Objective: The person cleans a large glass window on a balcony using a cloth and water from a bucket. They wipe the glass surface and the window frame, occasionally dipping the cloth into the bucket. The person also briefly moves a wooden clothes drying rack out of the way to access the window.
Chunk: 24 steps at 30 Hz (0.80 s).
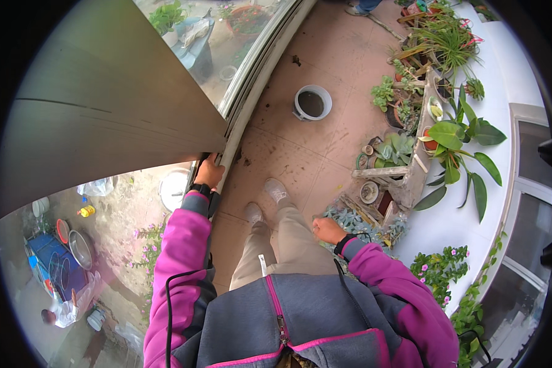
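Observation:
At the lower left end of a wide grey-brown panel (119, 101), my left hand (209, 172) grips the edge of a sliding window frame (197, 172), its fingertips partly hidden behind the frame. My right hand (329, 231) is loosely closed beside my right thigh, above some pale blue-green succulents (349, 216); no object shows in it. On the tiled floor ahead of my feet stands a white bucket (327, 103) with dark, murky content. The window track and sill (253, 96) curve along my left side.
A weathered wooden plant stand (411, 184) with several potted plants lines the white wall on the right. Part of another person's leg and shoe (356, 11) shows at the top, near a stick (386, 27). Beyond the glass, a yard holds a person (66, 313) and basins (80, 248).

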Motion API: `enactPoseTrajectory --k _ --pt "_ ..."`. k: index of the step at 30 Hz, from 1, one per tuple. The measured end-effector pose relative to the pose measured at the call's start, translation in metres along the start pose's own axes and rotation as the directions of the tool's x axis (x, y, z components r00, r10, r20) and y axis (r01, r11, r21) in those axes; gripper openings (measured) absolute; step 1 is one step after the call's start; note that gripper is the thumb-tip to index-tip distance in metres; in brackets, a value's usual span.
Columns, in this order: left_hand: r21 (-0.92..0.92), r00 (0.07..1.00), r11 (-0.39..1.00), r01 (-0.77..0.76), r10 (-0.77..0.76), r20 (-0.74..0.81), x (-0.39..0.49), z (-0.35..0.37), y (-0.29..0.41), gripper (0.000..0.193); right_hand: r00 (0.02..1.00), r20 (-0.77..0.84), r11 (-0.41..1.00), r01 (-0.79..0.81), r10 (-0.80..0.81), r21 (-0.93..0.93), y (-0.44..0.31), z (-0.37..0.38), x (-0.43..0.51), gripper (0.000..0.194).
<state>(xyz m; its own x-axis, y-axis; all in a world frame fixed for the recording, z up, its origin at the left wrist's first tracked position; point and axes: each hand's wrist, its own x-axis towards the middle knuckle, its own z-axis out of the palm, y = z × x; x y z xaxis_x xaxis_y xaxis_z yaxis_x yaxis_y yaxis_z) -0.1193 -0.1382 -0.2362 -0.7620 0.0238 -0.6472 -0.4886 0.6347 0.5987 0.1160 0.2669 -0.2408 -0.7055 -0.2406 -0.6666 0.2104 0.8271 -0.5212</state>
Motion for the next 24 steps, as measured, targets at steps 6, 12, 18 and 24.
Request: enactPoseTrajectory --k 6,12,18,24 --pt "0.389 0.987 0.917 -0.091 0.136 -0.089 0.013 0.000 0.001 0.053 0.994 -0.090 0.998 0.057 -0.056 0.003 -0.005 0.001 0.013 0.020" --pt "0.342 0.982 0.932 -0.116 0.160 -0.102 0.009 0.002 0.001 0.047 0.995 -0.072 0.997 0.074 -0.072 0.030 -0.001 -0.003 0.003 0.021" --pt "0.108 0.906 0.994 0.020 0.028 -0.422 -0.045 0.017 -0.035 0.024 0.999 -0.035 0.998 0.033 -0.032 0.045 0.018 0.008 -0.011 0.020" --pt "0.590 0.925 0.800 0.108 0.136 -0.354 -0.086 0.004 -0.036 0.014 0.999 0.006 0.998 -0.042 0.042 0.042 0.025 0.015 -0.011 0.022"
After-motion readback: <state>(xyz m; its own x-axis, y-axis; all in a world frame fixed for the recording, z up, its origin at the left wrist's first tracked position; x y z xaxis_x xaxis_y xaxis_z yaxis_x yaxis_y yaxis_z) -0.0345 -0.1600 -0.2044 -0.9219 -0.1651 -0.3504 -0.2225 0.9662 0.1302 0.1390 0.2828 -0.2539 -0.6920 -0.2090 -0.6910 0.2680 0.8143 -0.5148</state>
